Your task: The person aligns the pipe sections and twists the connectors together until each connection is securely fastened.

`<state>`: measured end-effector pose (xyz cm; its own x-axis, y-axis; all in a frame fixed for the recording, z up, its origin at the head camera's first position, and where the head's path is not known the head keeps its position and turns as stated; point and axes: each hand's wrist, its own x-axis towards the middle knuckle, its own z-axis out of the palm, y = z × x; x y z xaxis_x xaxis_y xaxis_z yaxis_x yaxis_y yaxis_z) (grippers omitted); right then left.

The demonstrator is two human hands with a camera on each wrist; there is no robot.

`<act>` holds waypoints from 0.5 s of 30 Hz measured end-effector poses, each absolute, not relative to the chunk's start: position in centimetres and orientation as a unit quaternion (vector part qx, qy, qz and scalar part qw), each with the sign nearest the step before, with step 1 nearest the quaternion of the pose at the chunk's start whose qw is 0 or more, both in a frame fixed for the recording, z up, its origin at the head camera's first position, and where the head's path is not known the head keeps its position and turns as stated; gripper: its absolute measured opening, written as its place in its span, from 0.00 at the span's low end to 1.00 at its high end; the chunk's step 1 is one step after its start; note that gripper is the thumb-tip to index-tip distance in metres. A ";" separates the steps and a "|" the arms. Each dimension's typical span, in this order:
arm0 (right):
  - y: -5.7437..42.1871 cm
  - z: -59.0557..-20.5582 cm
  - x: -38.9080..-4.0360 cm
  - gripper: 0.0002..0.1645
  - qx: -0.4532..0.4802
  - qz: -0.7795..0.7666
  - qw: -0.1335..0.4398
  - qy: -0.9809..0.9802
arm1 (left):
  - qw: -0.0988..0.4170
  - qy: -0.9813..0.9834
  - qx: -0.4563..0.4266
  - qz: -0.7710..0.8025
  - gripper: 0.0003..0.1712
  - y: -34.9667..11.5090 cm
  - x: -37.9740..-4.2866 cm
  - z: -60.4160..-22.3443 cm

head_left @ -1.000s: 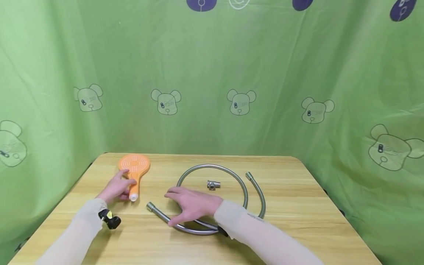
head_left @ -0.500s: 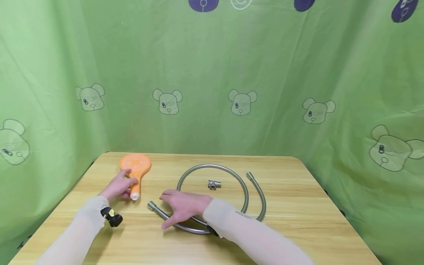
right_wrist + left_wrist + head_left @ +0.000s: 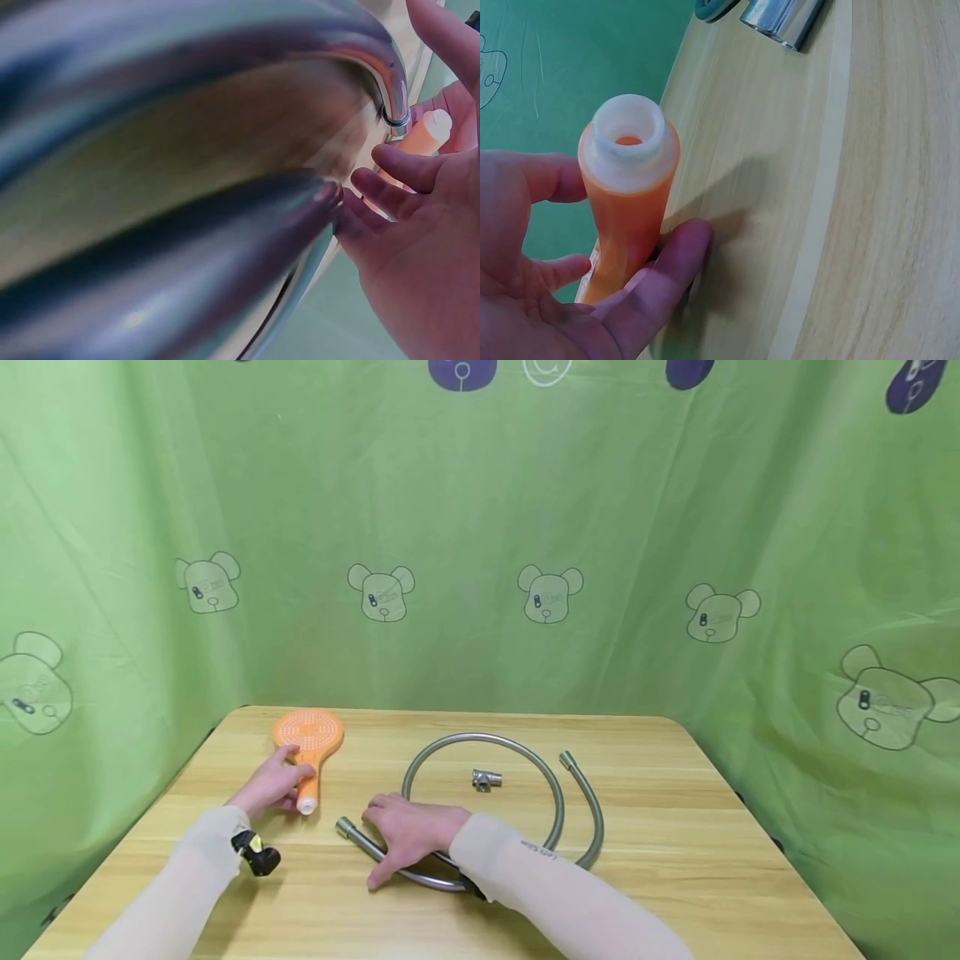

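Note:
An orange shower head [image 3: 309,731] lies face up at the table's far left. My left hand [image 3: 262,785] grips its handle, thumb on one side and fingers curled round the other. In the left wrist view the handle's white hollow end [image 3: 630,135] points toward the camera. A grey metal shower hose [image 3: 596,818] lies coiled in mid-table. Over its near left part is my right hand [image 3: 412,833], thumb and fingers spread apart. The right wrist view shows the hose [image 3: 225,37] large and blurred beside the fingers; whether they touch it I cannot tell.
A small chrome tee fitting [image 3: 486,779] lies inside the hose loop. One hose end [image 3: 345,827] points left toward the shower head; the other end [image 3: 566,758] lies at the right. Green curtain [image 3: 465,652] surrounds the wooden table [image 3: 675,777].
My right hand has moved left along the near part of the hose and slightly lower, toward its left end. The left hand stays on the shower head's handle; the view has shifted slightly.

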<state>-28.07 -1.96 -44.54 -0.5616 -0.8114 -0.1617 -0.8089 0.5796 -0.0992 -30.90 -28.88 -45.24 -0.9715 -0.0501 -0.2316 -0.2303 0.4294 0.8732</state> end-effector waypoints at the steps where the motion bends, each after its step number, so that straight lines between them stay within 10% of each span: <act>1: -2.0 -44.6 -28.1 0.63 -0.458 -0.007 0.094 0.884 | 0.085 0.842 -0.083 0.526 0.48 -28.8 -30.9 -45.2; 15: -1.6 -44.9 -28.9 0.53 -0.470 -0.014 0.089 0.878 | 0.079 0.846 -0.073 0.522 0.49 -28.7 -31.2 -45.6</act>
